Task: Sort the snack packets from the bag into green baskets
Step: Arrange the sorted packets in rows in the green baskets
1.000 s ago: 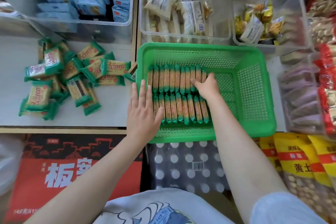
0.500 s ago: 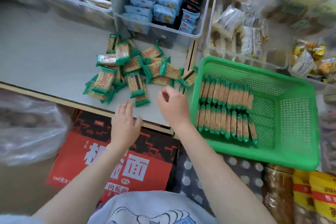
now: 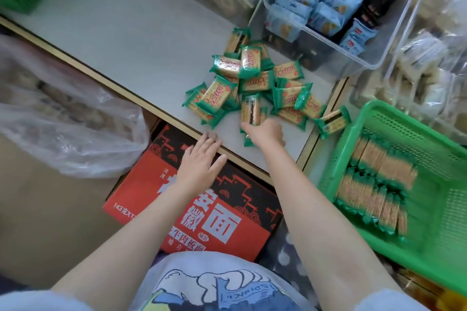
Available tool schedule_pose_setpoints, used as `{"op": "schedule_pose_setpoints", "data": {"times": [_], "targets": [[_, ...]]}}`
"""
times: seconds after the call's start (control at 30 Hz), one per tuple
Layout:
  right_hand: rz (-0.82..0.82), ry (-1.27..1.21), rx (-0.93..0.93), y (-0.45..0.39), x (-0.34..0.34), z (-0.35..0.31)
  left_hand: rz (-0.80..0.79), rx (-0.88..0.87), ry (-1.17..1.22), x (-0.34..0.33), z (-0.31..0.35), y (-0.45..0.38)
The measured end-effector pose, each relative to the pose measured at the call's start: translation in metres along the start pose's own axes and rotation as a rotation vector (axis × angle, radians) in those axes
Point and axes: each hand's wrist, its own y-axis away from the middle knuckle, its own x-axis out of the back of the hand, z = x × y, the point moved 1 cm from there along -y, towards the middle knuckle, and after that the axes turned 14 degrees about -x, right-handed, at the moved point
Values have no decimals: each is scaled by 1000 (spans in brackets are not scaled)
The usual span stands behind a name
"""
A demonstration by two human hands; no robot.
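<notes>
The tabletop [image 3: 121, 40] carries the loose work, and a green basket [image 3: 442, 240] sits at its right end, near enough that packets need only a short carry. Inside the basket, packets stand on edge in two tight rows [image 3: 376, 184], probably packed that way to save room and leave the right half free. A clear bag [image 3: 63, 113] slumps at the left, below the tabletop edge. The unsorted pile [image 3: 252, 86] of green-ended snack packets lies in the middle of the tabletop, well apart from the bag and just left of the basket. The right hand [image 3: 265, 132] reaches into the near side of the pile, fingers curled round one packet [image 3: 250, 110] held upright. The left hand [image 3: 202, 159] is spread flat and relaxed, fingertips at the tabletop edge, grasping nothing, seemingly steadying the reach.
</notes>
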Motion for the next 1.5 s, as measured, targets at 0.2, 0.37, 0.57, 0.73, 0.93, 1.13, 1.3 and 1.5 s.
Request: {"op": "schedule_pose_setpoints", "data": {"times": [0.2,0.37,0.57,0.73,0.93,1.13,1.3,1.5], "targets": [[-218,-433,79,43,15,33,300,221,777,42,24,-15],[-406,-314,275,86,29,13,262,375,1491,50,22,-16],[-270,-327,148,47,3,-46,496,475,1448,48,-22,6],[-271,-465,-4,52,-42,-82,556,522,1438,46,-35,16],[-441,-453,7,45,-44,-59,617,587,1460,50,-38,18],[-569,-465,-21,51,-4,1,553,598,1406,48,-25,8],[-554,-796,126,83,40,52,442,455,1323,42,9,2],[-269,-560,367,118,62,89,123,259,1405,44,97,-12]]}}
